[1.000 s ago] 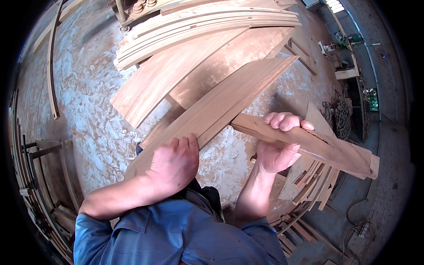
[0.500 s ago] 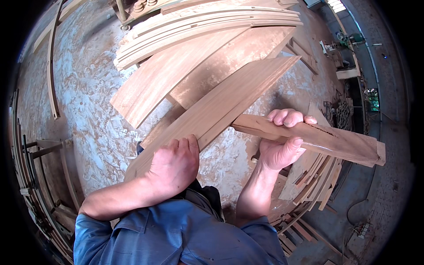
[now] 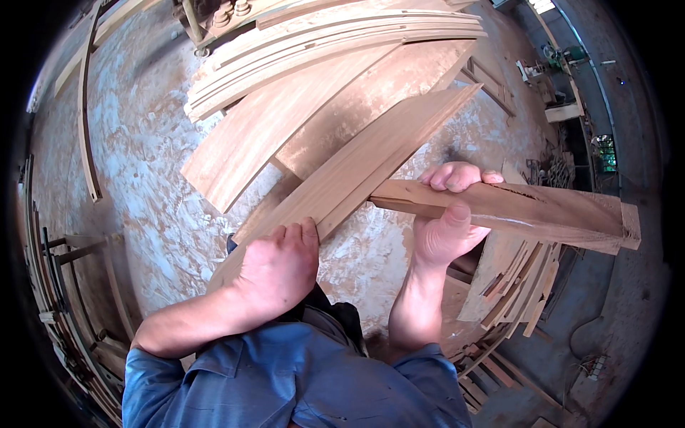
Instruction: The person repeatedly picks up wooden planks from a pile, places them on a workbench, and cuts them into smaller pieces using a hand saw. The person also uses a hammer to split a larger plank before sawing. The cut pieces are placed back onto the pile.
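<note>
My left hand point(image 3: 278, 264) is closed over the near edge of a long, wide wooden board point(image 3: 357, 160), which slants from my waist up to the far right. In my right hand point(image 3: 451, 214) is a shorter, thicker wooden plank point(image 3: 549, 214), gripped from below with the thumb on the near side and fingertips over the far edge. The plank's narrow left end meets the board's right edge. A dark crack runs along its far edge, and its right end looks stepped.
Beyond the board, another wide board point(image 3: 285, 128) and several long strips point(image 3: 335, 43) lie on a dusty work surface point(image 3: 364, 100). Stacked offcuts point(image 3: 521, 285) sit at the right. A wooden frame point(image 3: 78, 278) and long pieces stand at the left. A long batten point(image 3: 87, 128) lies far left.
The plank in my right hand has shifted slightly to the right, its right end swinging a little upward. My left hand keeps its hold on the board. The view has turned slightly.
</note>
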Available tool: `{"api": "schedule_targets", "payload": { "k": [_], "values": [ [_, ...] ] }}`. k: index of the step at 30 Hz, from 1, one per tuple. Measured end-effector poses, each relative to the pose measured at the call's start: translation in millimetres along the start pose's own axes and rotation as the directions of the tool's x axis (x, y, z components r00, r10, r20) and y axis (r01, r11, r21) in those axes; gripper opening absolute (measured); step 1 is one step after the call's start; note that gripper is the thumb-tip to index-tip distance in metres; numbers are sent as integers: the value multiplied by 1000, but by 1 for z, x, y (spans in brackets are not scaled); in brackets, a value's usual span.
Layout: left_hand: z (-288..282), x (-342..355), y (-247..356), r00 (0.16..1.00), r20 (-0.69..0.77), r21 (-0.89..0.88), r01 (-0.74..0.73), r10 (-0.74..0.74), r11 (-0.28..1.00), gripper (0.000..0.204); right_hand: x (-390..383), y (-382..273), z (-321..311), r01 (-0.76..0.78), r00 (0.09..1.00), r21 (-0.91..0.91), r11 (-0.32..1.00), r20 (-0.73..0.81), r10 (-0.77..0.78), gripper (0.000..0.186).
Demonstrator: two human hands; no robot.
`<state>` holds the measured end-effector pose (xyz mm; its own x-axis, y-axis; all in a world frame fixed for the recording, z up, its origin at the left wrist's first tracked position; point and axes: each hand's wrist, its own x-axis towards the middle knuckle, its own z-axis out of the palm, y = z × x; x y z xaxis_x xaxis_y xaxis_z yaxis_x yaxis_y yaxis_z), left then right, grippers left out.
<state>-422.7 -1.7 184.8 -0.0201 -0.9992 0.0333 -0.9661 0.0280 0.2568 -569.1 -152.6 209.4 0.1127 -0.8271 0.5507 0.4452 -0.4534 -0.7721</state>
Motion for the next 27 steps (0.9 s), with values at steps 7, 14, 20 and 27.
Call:
{"api": "schedule_targets", "payload": {
  "k": [7, 14, 20, 27],
  "values": [
    [-8, 4, -5, 991, 131, -18, 43, -41, 999, 21, 3, 6, 18, 34, 999, -20, 999, -9, -34, 66],
    [-15, 6, -9, 998, 58, 6, 0, 0, 1000, 16, 8, 16, 20, 60, 997, 39, 997, 46, -62, 62],
    [-16, 7, -12, 999, 48, -6, 3, -3, 1000, 15, 5, 13, 25, -16, 1000, 15, 1000, 22, 16, 48],
    [-15, 10, -13, 987, 150, -31, 65, -60, 997, 22, -7, 26, 23, 79, 994, 21, 997, 76, -80, 64]
  ]
}}
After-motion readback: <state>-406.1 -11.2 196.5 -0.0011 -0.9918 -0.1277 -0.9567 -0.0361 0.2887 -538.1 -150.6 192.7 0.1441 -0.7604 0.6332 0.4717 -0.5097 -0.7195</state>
